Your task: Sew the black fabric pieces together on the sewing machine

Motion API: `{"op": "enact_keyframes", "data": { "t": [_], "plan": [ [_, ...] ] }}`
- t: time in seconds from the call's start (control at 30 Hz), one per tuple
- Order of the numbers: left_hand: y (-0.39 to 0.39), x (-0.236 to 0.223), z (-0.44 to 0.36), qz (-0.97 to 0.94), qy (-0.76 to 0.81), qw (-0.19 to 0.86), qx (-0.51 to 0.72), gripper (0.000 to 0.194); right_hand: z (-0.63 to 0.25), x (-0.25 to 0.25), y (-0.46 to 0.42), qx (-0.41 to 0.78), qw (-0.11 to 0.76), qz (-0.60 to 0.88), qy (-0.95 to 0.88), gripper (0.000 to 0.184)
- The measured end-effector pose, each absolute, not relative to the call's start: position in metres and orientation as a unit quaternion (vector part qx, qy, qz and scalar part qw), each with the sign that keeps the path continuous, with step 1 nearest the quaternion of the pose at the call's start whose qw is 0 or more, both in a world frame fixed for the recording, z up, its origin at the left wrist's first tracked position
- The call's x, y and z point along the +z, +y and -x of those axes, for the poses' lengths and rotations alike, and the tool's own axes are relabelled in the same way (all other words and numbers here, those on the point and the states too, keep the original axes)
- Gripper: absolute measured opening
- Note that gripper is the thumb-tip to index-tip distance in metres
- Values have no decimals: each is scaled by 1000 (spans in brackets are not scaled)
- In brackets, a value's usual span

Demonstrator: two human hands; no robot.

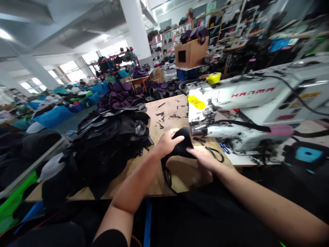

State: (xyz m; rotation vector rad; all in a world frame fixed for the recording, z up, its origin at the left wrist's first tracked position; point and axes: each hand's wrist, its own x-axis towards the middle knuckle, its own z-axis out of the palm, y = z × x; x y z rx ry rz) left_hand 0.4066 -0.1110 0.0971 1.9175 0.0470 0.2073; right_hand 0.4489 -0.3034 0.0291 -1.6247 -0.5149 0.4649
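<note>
Both of my hands are on a curved black fabric piece [183, 142], held up in front of the sewing machine's narrow arm. My left hand [168, 140] grips its left side, thumb on the near face and fingers behind. On the lower right edge, my right hand [202, 157] pinches the piece; its fingers are partly blurred. A thin black strip [167, 176] hangs from the left of the piece down to the wooden table [159, 171]. The white sewing machine [257, 92] stands just to the right, its arm end close to the fabric's right edge.
A large heap of black fabric pieces [110, 137] covers the table's left. Dark scraps [161, 118] lie behind my hands. Blue-handled snips [224, 147] and a black cord [217, 154] lie by the machine. Farther back are purple piles [120, 91] and a cardboard box [192, 53].
</note>
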Motion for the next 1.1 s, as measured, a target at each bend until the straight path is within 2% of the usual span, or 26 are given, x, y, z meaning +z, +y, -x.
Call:
{"op": "enact_keyframes", "data": {
  "t": [0.03,0.07,0.17,0.27,0.33,0.43,0.5,0.53,0.63,0.7,0.8,0.83,0.93,1.03,1.1],
  "plan": [
    [-116,95,-412,-826,4,558,72,26,-446,28,-313,210,610,720,-257,35],
    [-121,94,-414,-837,-9,543,64,26,-445,25,-325,199,580,735,-289,33],
    [-132,91,-411,-852,-7,520,62,30,-451,11,-388,56,492,809,-315,27],
    [-136,83,-406,-828,30,558,37,32,-455,-12,-481,-104,391,900,-160,34],
    [-138,78,-403,-804,40,594,0,34,-450,-30,-545,-170,293,941,-23,40],
    [-142,72,-400,-779,40,624,-48,39,-436,-55,-617,-121,138,978,94,45],
    [-143,67,-398,-775,38,628,-58,43,-426,-64,-640,-50,70,990,115,50],
    [-144,65,-398,-773,39,631,-54,45,-421,-65,-645,-23,49,993,105,46],
    [-142,55,-401,-770,63,635,-13,62,-410,-52,-632,11,38,997,62,38],
    [-141,51,-403,-785,76,614,33,65,-409,-31,-604,17,87,994,63,37],
    [-144,54,-407,-834,52,544,78,39,-414,7,-535,-42,234,971,1,32],
    [-145,58,-408,-843,42,530,80,33,-416,20,-507,-66,254,965,-23,31],
    [-146,80,-414,-820,31,571,7,38,-412,54,-420,-88,265,940,-197,34],
    [-135,104,-422,-763,36,636,-104,56,-393,77,-349,-59,238,887,-391,59],
    [-124,115,-425,-764,44,626,-148,48,-381,82,-321,-31,209,859,-466,65]
  ]
}}
